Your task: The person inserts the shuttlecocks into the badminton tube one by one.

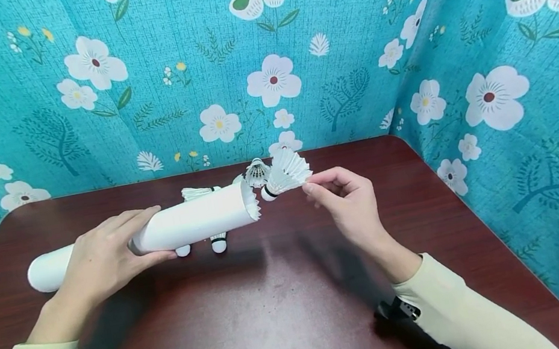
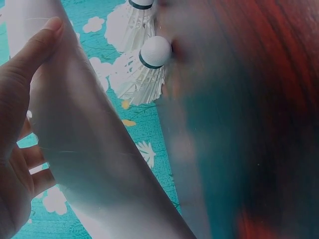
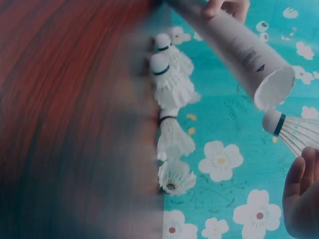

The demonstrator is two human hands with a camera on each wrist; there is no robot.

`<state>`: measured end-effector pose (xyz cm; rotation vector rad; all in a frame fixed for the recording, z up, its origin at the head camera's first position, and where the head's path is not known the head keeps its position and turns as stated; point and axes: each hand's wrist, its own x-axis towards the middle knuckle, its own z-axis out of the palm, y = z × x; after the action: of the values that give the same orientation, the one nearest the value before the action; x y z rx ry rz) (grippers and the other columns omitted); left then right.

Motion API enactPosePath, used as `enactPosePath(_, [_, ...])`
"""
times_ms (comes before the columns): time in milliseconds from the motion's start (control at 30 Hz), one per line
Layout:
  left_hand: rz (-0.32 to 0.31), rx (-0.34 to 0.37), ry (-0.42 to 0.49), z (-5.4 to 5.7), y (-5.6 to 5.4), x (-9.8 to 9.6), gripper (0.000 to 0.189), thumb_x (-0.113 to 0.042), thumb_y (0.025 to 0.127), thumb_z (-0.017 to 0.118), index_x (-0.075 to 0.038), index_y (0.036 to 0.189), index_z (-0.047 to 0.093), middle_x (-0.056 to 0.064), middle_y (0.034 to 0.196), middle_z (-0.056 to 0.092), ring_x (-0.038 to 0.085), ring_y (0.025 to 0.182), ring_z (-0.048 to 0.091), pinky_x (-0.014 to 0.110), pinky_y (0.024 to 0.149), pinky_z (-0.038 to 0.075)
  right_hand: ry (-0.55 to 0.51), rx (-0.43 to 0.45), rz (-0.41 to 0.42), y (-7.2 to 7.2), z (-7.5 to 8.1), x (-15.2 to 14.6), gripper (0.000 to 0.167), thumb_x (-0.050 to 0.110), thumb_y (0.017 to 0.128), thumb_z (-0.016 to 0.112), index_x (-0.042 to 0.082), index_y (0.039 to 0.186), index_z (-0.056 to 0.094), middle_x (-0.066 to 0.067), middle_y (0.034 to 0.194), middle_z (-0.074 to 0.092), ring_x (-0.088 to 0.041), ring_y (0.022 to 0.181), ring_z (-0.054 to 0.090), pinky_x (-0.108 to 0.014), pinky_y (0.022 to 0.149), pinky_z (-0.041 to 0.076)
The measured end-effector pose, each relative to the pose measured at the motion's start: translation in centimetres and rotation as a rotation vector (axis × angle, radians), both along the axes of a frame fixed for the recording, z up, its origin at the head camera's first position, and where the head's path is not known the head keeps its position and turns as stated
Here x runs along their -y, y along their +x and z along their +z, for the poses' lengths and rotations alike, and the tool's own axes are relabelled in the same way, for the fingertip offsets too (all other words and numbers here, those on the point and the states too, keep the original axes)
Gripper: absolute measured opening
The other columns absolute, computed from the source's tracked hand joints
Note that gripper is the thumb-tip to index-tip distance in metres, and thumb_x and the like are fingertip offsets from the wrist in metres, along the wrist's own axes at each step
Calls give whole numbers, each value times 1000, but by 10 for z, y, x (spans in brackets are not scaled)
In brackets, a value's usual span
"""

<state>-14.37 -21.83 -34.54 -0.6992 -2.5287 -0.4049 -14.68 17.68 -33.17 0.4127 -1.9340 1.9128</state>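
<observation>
A white shuttlecock tube (image 1: pixel 198 216) is gripped around its body by my left hand (image 1: pixel 107 247), held above the table and tilted slightly up to the right. Its ragged open mouth (image 3: pixel 275 88) faces right. My right hand (image 1: pixel 346 200) pinches a shuttlecock (image 1: pixel 287 172) by the feather edge, its cork pointing left, just beside the mouth and apart from it. In the right wrist view the fingers (image 3: pixel 295 177) hold the feathers. Behind and under the tube lie several more shuttlecocks (image 3: pixel 172 87), partly hidden by it in the head view.
The dark red-brown wooden table (image 1: pixel 258 318) has its back edge against a blue flowered curtain (image 1: pixel 161 83). More curtain (image 1: pixel 512 119) hangs along the right side. A shuttlecock (image 1: pixel 257 173) lies at the back edge, its feather opening toward me.
</observation>
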Motion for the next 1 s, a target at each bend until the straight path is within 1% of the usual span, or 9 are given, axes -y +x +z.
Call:
enactPosePath(133, [2,-3,-2,0,0,0,88,-50,59,94,-16,135,65,9,119,70,30,100,68,52,68,55,-53,39,19,6,2,3,11,0,87,76,-5,96,73,-11,75,70,-23,62,64,-31,62,56])
enactPosePath(300, [-7,-14,4,0,1,1,87,-52,60,93,-16,134,65,9,119,70,31,99,68,52,66,55,-158,140,83,13,3,11,8,-2,88,74,-3,96,73,-9,75,70,-21,62,63,-30,62,55])
enactPosePath(400, [-4,-3,5,0,2,0,87,-52,61,93,-15,134,65,10,119,70,32,101,68,54,68,54,-205,193,113,14,2,15,8,-3,89,72,3,94,74,-9,77,70,-18,64,65,-28,62,55])
enactPosePath(533, [12,21,-2,0,3,-1,88,-53,60,93,-15,135,64,12,121,69,33,102,67,56,71,54,-268,266,164,15,0,21,15,-5,90,70,9,92,74,-8,79,70,-16,67,66,-27,63,54])
enactPosePath(633, [7,13,-2,0,2,-1,88,-53,61,93,-15,135,65,11,119,70,32,101,67,55,70,54,-296,312,194,16,-2,25,17,-6,91,68,11,92,75,-7,82,70,-14,69,66,-27,64,53])
enactPosePath(833, [-9,-11,10,2,2,-3,85,-54,62,92,-15,133,66,9,118,70,31,100,68,53,68,55,-276,357,220,17,-5,32,16,-4,91,69,11,93,75,-4,85,72,-14,71,68,-28,65,55])
enactPosePath(900, [-6,-12,11,2,1,-3,85,-54,62,91,-15,133,66,9,119,70,31,100,68,53,68,55,-252,362,228,17,-7,33,13,-4,90,71,8,94,75,-5,84,72,-15,70,68,-28,65,55])
enactPosePath(1000, [-2,-2,6,3,2,-4,85,-53,61,92,-15,133,66,10,119,70,31,101,68,53,68,55,-194,363,243,16,-10,35,10,-1,90,72,2,98,75,-5,83,72,-15,69,68,-28,64,54])
